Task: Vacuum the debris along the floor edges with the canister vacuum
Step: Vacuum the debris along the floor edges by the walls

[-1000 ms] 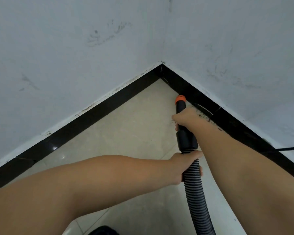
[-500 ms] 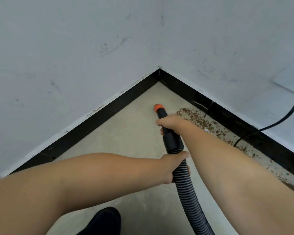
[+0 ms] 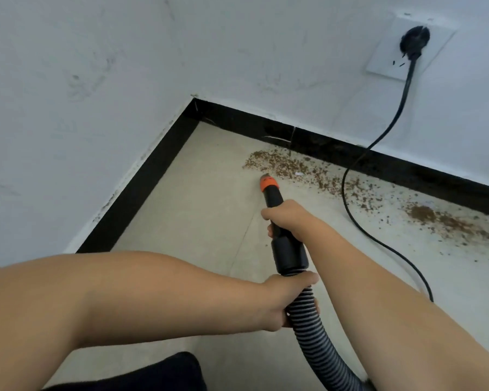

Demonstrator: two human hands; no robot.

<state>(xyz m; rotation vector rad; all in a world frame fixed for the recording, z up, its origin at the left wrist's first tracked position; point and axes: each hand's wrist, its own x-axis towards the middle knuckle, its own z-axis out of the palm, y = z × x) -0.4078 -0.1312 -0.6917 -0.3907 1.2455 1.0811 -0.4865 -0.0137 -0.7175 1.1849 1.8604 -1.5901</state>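
Your right hand [image 3: 287, 218] wraps the black nozzle tube [image 3: 283, 235] of the vacuum, fingers curled round it just behind the orange tip [image 3: 268, 183]. Your left hand [image 3: 285, 300] grips the ribbed grey-black hose [image 3: 319, 342] right below the black cuff, thumb lying across the top where hose meets cuff. Both grips are tight around the wand; nothing loose.

The orange tip sits low at the tan floor tile [image 3: 203, 210], pointing at the near end of the brown debris [image 3: 283, 165]; whether it touches the tile, you cannot tell. That debris is a crumbly scatter running along the black baseboard [image 3: 378, 162] of the right-hand wall, thickest just beyond the tip. It thins out toward the right, then a second denser patch [image 3: 424, 214] lies further right, near the baseboard. Fine specks spread between and past them.

The hose runs from your left hand down to the bottom edge of the view, curving right under your right forearm.

A black power cord [image 3: 347, 198] hangs from a black plug [image 3: 415, 40] seated in a white wall socket [image 3: 390, 60] at the upper right, crosses the baseboard, loops over the debris strip and trails across the floor until your right forearm hides it.

The room corner [image 3: 194, 101] lies upper left of the tip, well apart from it. White walls [image 3: 96, 80] are scuffed with grey marks. A dark shape [image 3: 158, 373] sits at the bottom edge under your left forearm; unclear what it is.
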